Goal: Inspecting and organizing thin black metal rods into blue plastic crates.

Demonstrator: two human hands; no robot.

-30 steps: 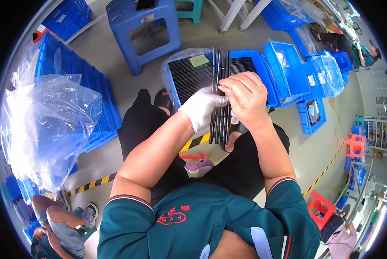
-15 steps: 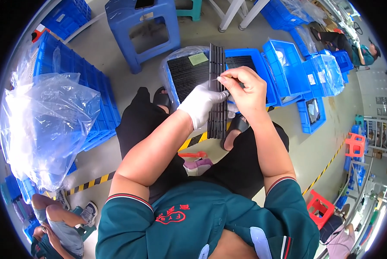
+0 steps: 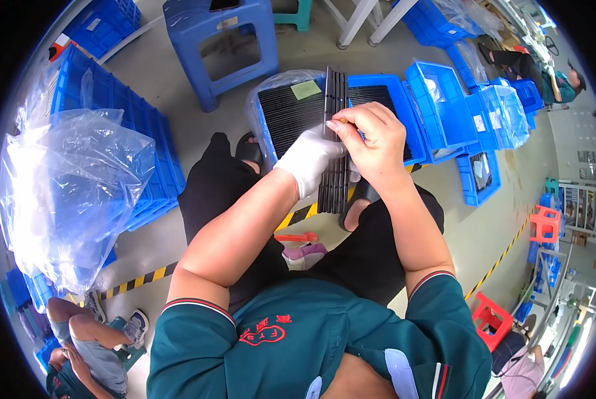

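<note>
Black tray stack stands upright on edge above the knees, centre of view. Left hand, white glove, clamped on its left side; right hand, bare, closed on the right side w/ fingertips pinching the edge near mid-height. Just beyond, a blue bin w/ more black trays. Blue stool far left; clear bag at left.

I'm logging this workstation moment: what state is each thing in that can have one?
Stack of long black ribbed trays: upright on edge, held by both hands.
White-gloved left hand: gripping the stack's left side.
Bare right hand: fingers pinched at the stack's edge.
Blue plastic crate of black trays: open, plastic-lined, filled.
Clear plastic bag: crumpled, puffed up over blue crates.
Blue plastic stool: upright.
</note>
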